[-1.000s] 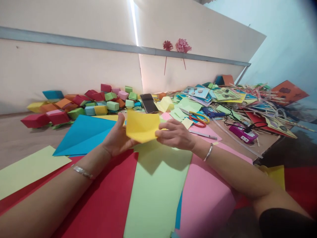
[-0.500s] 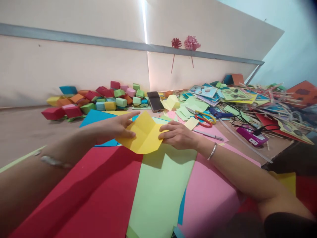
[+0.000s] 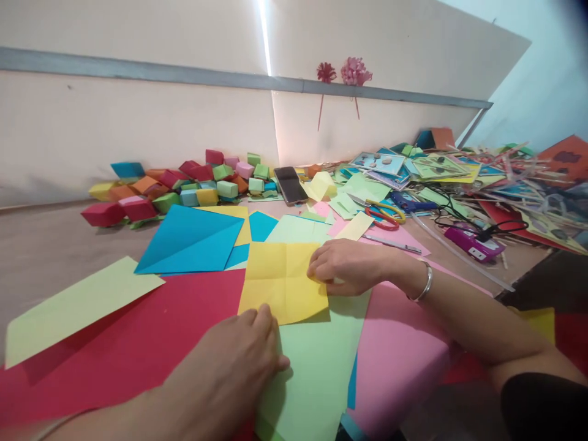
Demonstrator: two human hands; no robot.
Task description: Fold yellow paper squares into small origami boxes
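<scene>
A square of yellow paper (image 3: 281, 278) with crossing creases lies opened out over a light green sheet (image 3: 312, 361), its near right corner slightly raised above a shadow. My right hand (image 3: 345, 267), a silver bangle on its wrist, is closed on the paper's right edge. At the near left edge, my left hand (image 3: 229, 361) is curled palm down, its knuckles overlapping the paper. Its fingertips are hidden, so I cannot make out what they hold. To the left are a folded blue paper (image 3: 193, 239) and a red sheet (image 3: 184, 331).
Folded paper blocks (image 3: 197, 184) line the wall beside a phone (image 3: 290, 185). At the right are scissors (image 3: 384, 215), a craft knife (image 3: 395, 245), a glue gun (image 3: 411, 202), a purple power strip (image 3: 475, 244) and piled cards. A pink sheet (image 3: 395, 343) and a pale strip (image 3: 82, 306) flank the middle.
The yellow paper has gone from bent up between both hands to lying nearly flat. My left hand has moved from its left side down to its near edge, uncovering the blue paper.
</scene>
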